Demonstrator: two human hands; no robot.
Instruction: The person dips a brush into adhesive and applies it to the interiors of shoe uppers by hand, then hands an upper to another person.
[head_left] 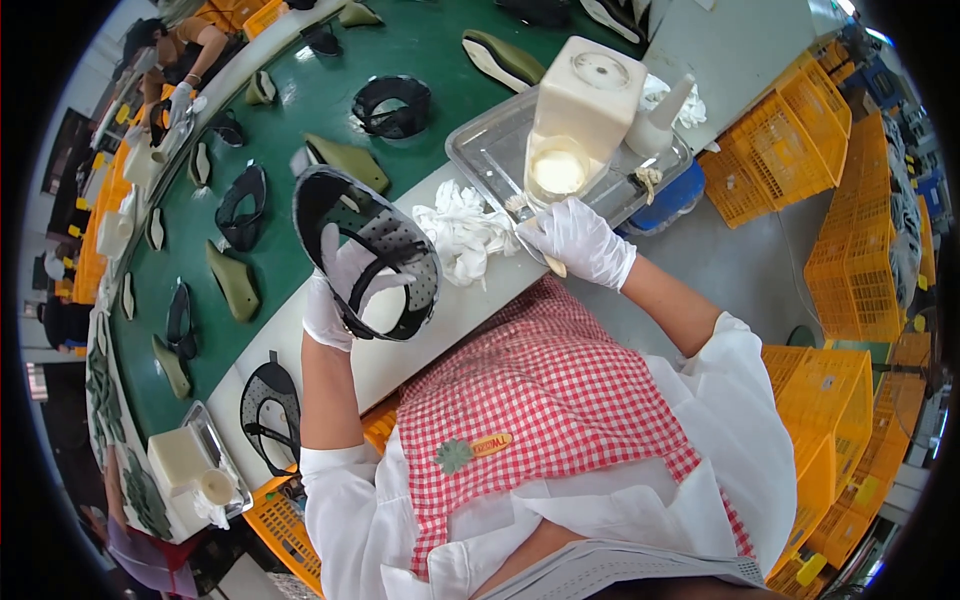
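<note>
The left hand (335, 295) is grasping a black sandal (365, 250) with its fingers; the right hand (578, 240) is clenching a brush handle (553, 266) beside the white cloth (462, 230).

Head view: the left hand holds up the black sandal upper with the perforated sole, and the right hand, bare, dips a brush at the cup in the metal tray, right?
Not quite. The right hand wears a white glove, as the head view shows; everything else in your statement stands.
</note>
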